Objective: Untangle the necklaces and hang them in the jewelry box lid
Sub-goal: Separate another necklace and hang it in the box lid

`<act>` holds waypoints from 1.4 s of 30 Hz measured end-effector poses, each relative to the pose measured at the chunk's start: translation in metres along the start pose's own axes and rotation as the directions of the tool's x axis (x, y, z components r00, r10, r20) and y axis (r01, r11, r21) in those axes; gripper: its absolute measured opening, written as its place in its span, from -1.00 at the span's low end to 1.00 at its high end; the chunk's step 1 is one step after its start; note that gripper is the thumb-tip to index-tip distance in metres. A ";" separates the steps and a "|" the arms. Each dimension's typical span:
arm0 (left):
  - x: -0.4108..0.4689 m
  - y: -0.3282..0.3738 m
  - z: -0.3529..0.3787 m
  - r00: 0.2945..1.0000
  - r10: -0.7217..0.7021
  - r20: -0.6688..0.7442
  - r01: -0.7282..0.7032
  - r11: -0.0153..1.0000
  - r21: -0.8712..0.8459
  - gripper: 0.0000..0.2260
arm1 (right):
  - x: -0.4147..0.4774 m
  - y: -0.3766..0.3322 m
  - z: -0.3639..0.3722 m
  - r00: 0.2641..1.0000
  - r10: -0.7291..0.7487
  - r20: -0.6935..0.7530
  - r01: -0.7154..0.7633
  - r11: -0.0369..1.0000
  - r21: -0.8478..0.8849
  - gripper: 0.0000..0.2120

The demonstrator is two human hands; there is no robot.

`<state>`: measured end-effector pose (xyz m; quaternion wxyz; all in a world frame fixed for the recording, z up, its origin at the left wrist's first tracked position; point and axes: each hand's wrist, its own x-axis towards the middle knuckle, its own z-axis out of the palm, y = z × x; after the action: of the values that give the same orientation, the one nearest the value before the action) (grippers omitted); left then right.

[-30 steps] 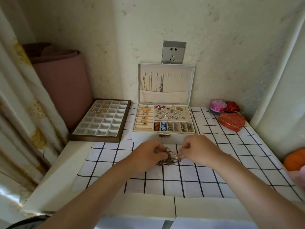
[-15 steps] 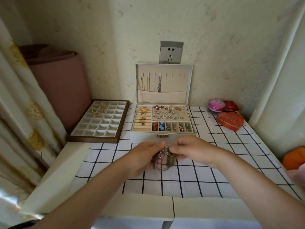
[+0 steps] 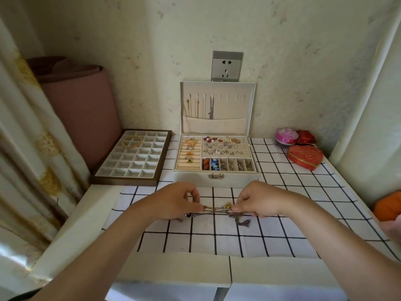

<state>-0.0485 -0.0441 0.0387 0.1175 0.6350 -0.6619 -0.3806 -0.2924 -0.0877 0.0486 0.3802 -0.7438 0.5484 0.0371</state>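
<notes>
The left hand (image 3: 178, 200) and the right hand (image 3: 258, 200) are positioned over the checked cloth (image 3: 282, 224) on the surface (image 3: 173, 268), at 6 o'clock from the jewelry box (image 3: 217, 180).

1. Left hand: thumb and fingers pinch the 9 o'clock end of the tangled necklaces (image 3: 217, 210).
2. Right hand: fingertips pinch the 3 o'clock end of the same tangle.
3. Tangled necklaces: stretched near-horizontal between the two hands. A dark knotted end (image 3: 244, 222) hangs below the right hand. Contact with the cloth cannot be determined.

The jewelry box is open. Its lid (image 3: 234, 105) stands upright at 12 o'clock against the wall, below the wall socket (image 3: 226, 66). Several chains (image 3: 199, 106) hang on the left-side hooks of the lid, their lower ends tucked into the lid pocket.

A compartment tray (image 3: 123, 182) lies at 9 o'clock from the box, with gold bangles (image 3: 131, 141) in its far-left cells. A red heart-shaped case (image 3: 304, 157) lies at 3 o'clock from the box.
</notes>
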 end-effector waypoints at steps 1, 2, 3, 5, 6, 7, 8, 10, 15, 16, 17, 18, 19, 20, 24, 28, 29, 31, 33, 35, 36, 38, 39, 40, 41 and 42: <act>0.000 -0.001 0.000 1.000 -0.023 0.012 0.022 0.999 0.050 -0.82 | 0.001 0.000 0.001 1.000 -0.004 -0.005 0.004 1.000 0.003 -0.79; -0.001 -0.001 -0.001 0.999 -0.041 0.020 0.038 0.992 0.119 -0.82 | 0.002 0.000 0.002 1.000 -0.011 -0.015 0.011 1.000 -0.014 -0.83; -0.002 0.000 -0.001 0.998 -0.055 0.019 0.050 0.979 0.200 -0.82 | 0.003 -0.001 0.003 0.999 -0.021 -0.032 0.020 0.999 -0.039 -0.88; -0.004 0.002 -0.001 0.997 -0.068 -0.030 0.074 0.927 0.369 -0.83 | 0.004 -0.004 0.004 0.996 -0.033 -0.088 0.025 0.996 -0.089 -0.94; -0.005 0.003 -0.001 0.995 -0.066 -0.074 0.092 0.892 0.443 -0.84 | 0.005 -0.004 0.004 0.990 -0.043 -0.131 0.027 0.993 -0.116 -0.90; -0.007 0.004 -0.001 0.992 -0.054 -0.117 0.106 0.858 0.503 -0.85 | 0.005 -0.003 0.005 0.981 -0.058 -0.184 0.027 0.986 -0.165 -0.84; -0.008 0.004 0.001 0.988 -0.027 -0.154 0.110 0.819 0.563 -0.85 | 0.005 -0.001 0.004 0.969 -0.082 -0.232 0.026 0.971 -0.238 -0.80; -0.009 0.003 0.004 0.973 0.069 -0.221 0.105 0.720 0.686 -0.80 | 0.003 0.001 0.002 0.948 -0.133 -0.289 0.035 0.946 -0.321 -0.75; -0.005 0.013 0.020 0.924 0.318 -0.211 -0.163 0.828 0.537 -0.79 | 0.003 0.003 0.004 0.935 -0.164 -0.314 0.081 0.962 -0.262 -0.90; -0.003 0.017 0.026 0.913 0.353 -0.204 -0.219 0.848 0.483 -0.83 | 0.004 0.003 0.007 0.944 -0.148 -0.296 0.067 0.961 -0.268 -0.90; 0.000 0.020 0.032 0.906 0.373 -0.201 -0.255 0.859 0.443 -0.85 | 0.005 0.002 0.010 0.954 -0.126 -0.273 0.052 0.963 -0.264 -0.88; 0.002 0.022 0.039 0.902 0.384 -0.196 -0.277 0.865 0.418 -0.85 | 0.006 0.001 0.013 0.960 -0.106 -0.258 0.038 0.967 -0.253 -0.83; 0.005 0.023 0.045 0.899 0.395 -0.188 -0.293 0.863 0.412 -0.84 | 0.007 -0.001 0.015 0.962 -0.089 -0.258 0.026 0.971 -0.237 -0.76; 0.007 0.023 0.050 0.896 0.406 -0.180 -0.302 0.855 0.422 -0.83 | 0.007 -0.002 0.017 0.962 -0.073 -0.261 0.013 0.975 -0.222 -0.70; 0.014 0.023 0.058 0.880 0.430 -0.201 -0.284 0.816 0.504 -0.81 | 0.008 -0.007 0.021 0.975 -0.022 -0.220 -0.001 0.994 -0.106 -0.76; 0.015 0.024 0.056 0.905 0.388 -0.175 -0.270 0.841 0.469 -0.84 | 0.009 -0.005 0.017 0.992 -0.048 -0.114 0.047 0.999 -0.014 -0.93; 0.014 0.025 0.055 0.917 0.357 -0.180 -0.260 0.874 0.411 -0.86 | 0.007 -0.005 0.014 0.996 -0.041 -0.080 0.040 0.999 -0.013 -0.93; 0.009 0.028 0.052 0.941 0.269 -0.207 -0.221 0.949 0.226 -0.93 | 0.005 -0.004 0.009 1.000 0.002 -0.031 0.000 0.999 0.043 -0.85; 0.005 0.031 0.048 0.958 0.195 -0.211 -0.197 0.980 0.010 -0.93 | 0.006 -0.001 0.005 0.998 0.051 -0.034 -0.043 0.976 0.213 -0.78; 0.001 0.033 0.045 0.968 0.137 -0.211 -0.192 0.945 -0.265 -0.91 | 0.007 0.000 0.002 0.995 0.093 -0.046 -0.062 0.891 0.450 -0.80; -0.001 0.034 0.043 0.972 0.109 -0.209 -0.184 0.906 -0.382 -0.89 | 0.008 -0.002 0.002 0.994 0.103 -0.045 -0.060 0.825 0.562 -0.81; -0.003 0.034 0.040 0.982 0.063 -0.177 -0.149 0.838 -0.525 -0.86 | 0.008 -0.008 0.001 0.994 0.107 -0.031 -0.048 0.669 0.742 -0.81; -0.003 0.032 0.039 0.988 0.053 -0.145 -0.128 0.807 -0.576 -0.85 | 0.008 -0.011 0.001 0.994 0.107 -0.023 -0.044 0.582 0.812 -0.80; -0.003 0.031 0.037 0.993 0.053 -0.108 -0.109 0.785 -0.610 -0.85 | 0.007 -0.014 0.001 0.994 0.109 -0.022 -0.035 0.491 0.870 -0.80; -0.002 0.028 0.035 0.995 0.057 -0.079 -0.094 0.781 -0.618 -0.85 | 0.007 -0.015 0.001 0.993 0.115 -0.031 -0.018 0.402 0.915 -0.80; -0.002 0.026 0.033 0.996 0.062 -0.059 -0.086 0.793 -0.603 -0.86 | 0.007 -0.016 0.001 0.991 0.122 -0.046 0.005 0.317 0.948 -0.80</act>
<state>-0.0890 -0.0330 0.0337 0.3410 0.5447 -0.5277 -0.5555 -0.2760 -0.0907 0.0536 0.7104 -0.3628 0.5133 -0.3165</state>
